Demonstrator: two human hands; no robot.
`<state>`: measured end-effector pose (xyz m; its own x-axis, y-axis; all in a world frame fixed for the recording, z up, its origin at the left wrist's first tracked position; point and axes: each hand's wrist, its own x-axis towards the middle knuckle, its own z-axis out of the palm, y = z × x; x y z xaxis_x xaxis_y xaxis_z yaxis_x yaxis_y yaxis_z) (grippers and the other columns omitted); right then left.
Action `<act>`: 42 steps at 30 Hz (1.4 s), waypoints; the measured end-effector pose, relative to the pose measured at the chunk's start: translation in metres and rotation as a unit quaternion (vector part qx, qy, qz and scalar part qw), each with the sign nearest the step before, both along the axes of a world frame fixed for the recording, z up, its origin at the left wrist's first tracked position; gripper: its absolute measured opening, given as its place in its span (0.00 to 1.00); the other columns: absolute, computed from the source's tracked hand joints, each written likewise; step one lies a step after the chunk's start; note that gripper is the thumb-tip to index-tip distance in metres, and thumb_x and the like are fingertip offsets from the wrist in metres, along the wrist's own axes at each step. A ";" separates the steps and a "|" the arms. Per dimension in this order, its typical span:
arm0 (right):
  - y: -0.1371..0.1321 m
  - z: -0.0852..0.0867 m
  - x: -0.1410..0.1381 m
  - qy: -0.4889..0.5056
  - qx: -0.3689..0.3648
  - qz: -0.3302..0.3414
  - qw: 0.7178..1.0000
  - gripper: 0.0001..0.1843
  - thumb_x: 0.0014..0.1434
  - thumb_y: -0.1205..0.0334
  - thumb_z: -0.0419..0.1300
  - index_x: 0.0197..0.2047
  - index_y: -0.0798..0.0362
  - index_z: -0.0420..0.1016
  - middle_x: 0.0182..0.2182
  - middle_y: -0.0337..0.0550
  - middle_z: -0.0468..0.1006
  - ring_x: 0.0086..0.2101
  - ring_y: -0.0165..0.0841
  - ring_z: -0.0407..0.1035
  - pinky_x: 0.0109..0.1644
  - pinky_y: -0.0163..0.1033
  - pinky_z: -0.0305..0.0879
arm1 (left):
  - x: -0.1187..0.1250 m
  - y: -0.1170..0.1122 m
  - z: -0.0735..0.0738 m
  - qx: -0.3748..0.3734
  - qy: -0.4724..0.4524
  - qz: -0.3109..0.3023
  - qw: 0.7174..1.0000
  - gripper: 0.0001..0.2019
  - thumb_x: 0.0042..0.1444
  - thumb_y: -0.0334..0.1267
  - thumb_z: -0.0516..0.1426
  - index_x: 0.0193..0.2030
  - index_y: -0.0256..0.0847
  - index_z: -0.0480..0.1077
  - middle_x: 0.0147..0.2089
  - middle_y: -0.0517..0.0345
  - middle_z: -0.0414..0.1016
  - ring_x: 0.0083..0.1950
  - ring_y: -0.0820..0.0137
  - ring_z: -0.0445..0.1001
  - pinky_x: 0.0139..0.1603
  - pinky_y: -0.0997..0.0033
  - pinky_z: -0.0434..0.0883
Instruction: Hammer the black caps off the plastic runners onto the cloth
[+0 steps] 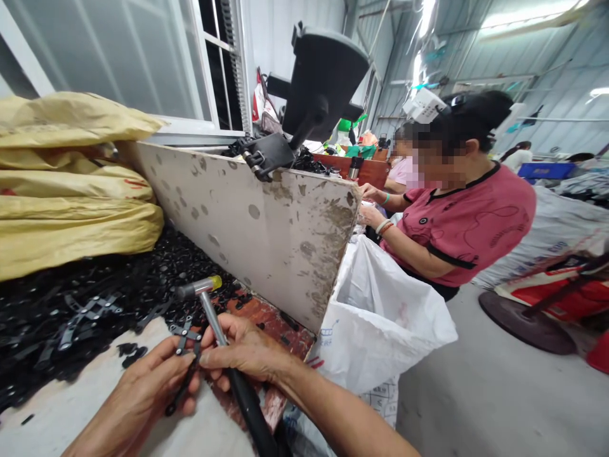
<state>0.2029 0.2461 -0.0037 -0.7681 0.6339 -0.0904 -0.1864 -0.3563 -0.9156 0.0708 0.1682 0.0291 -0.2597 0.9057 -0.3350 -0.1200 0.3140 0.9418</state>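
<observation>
My left hand (145, 387) pinches a jointed black linkage (187, 336) made of short flat links with round pivots. One dark arm of it hangs down below my fingers. My right hand (247, 355) is closed around a small mallet (216, 322) with a metal shaft, a black grip, and a head that has one yellow end. The right thumb and fingertips also meet the linkage beside my left fingers. Both hands are above a pale sheet (157, 431) on the bench. Beyond it lies a heap of loose black parts (38, 311), with several joined links (85, 314) on top.
A stained board (266, 222) stands across the bench, with a black lamp-like fixture (323, 82) clamped to it. Yellow sacks (71, 209) lie at left. A white sack (371, 330) hangs open at right. Beyond it, a co-worker in a pink shirt (466, 222) sits near a round stand base (528, 324).
</observation>
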 end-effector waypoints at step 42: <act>0.000 -0.018 -0.009 -0.141 0.030 -0.077 0.987 0.17 0.45 0.55 0.67 0.32 0.50 0.64 0.16 0.30 0.72 0.13 0.23 0.59 0.17 0.31 0.56 | -0.075 -0.019 -0.009 -0.068 0.056 0.017 0.996 0.13 0.57 0.27 0.52 0.21 0.34 0.67 0.21 0.57 0.71 0.11 0.82 0.58 0.09 0.81 0.48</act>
